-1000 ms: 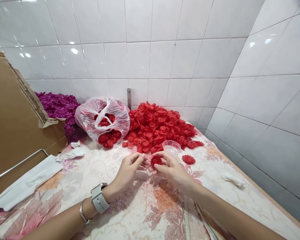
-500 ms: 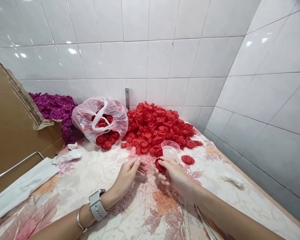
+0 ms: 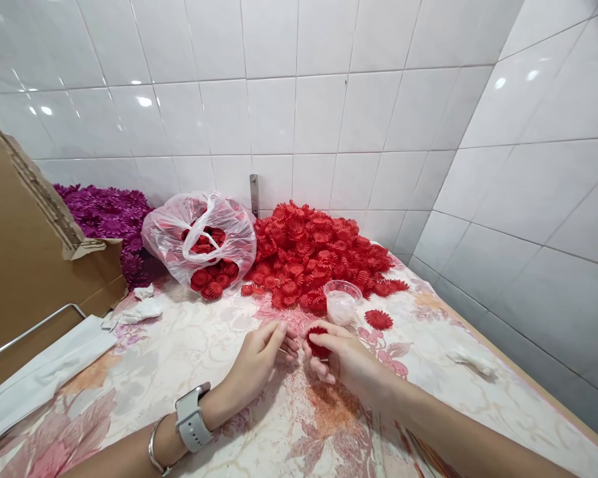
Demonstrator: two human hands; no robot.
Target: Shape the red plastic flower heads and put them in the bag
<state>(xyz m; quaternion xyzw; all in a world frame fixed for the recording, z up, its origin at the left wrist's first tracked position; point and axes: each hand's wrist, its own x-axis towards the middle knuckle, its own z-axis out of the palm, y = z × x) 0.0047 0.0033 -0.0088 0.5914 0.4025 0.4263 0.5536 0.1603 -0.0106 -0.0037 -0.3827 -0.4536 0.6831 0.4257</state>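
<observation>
In the head view, my right hand (image 3: 339, 350) is closed round a dark red artificial flower (image 3: 319, 341), with the thumb pressed over its edge. Just left of it, my left hand (image 3: 265, 353) has its fingers loosely stretched, pointing towards the flower without touching it; I see nothing held there. Past my right hand stands a clear plastic cup (image 3: 343, 303) with whitish contents. A single red flower piece (image 3: 379, 319) lies to the right of the cup. Behind them rises a big heap of red flower pieces (image 3: 316, 255).
A knotted clear plastic bag (image 3: 172, 229) of dark red flowers sits left of the heap, beside purple flowers (image 3: 109, 212). A cardboard box (image 3: 24, 279) stands far left. Crumpled tissue (image 3: 473, 363) lies right on the floral tablecloth (image 3: 179, 352). Tiled walls (image 3: 319, 113) bound the back and right.
My right hand has come slightly nearer and lower with the flower, leaving more of the cup in sight. My left hand has shifted a little towards the flower. The view has turned slightly.
</observation>
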